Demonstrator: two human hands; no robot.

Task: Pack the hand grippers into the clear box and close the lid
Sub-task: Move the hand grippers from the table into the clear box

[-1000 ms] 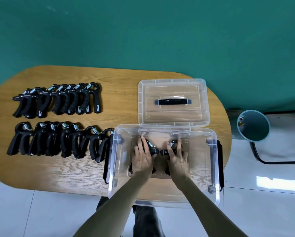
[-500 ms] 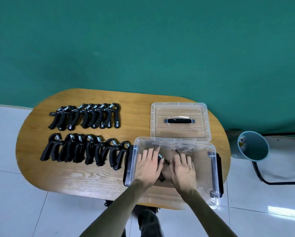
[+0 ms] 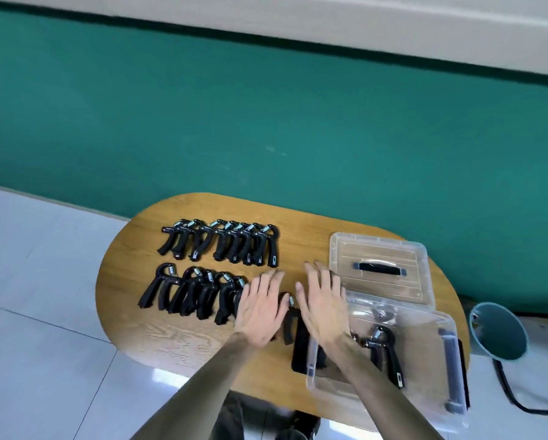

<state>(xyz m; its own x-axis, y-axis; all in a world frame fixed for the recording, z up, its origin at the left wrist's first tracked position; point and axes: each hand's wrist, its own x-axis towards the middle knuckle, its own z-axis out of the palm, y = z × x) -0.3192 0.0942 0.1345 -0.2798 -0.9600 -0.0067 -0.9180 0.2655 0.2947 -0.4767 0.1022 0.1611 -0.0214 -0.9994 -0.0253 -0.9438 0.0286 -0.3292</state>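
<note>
While both hands, the left hand (image 3: 260,308) and right hand (image 3: 322,304), hover empty with fingers spread left of the box (image 3: 431,404), few grippers (image 3: 382,346) lie inside it, two rows (image 3: 222,246) wait farther left, and the lid (image 3: 377,265) lies off behind.

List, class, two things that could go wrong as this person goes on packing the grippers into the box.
1. The box juts past the table edge at its near corner; a push while loading could tip it off.
2. Both open hands, left and right, reach at the near row, whose grippers overlap; lifting one might drag its neighbours out of line.
</note>
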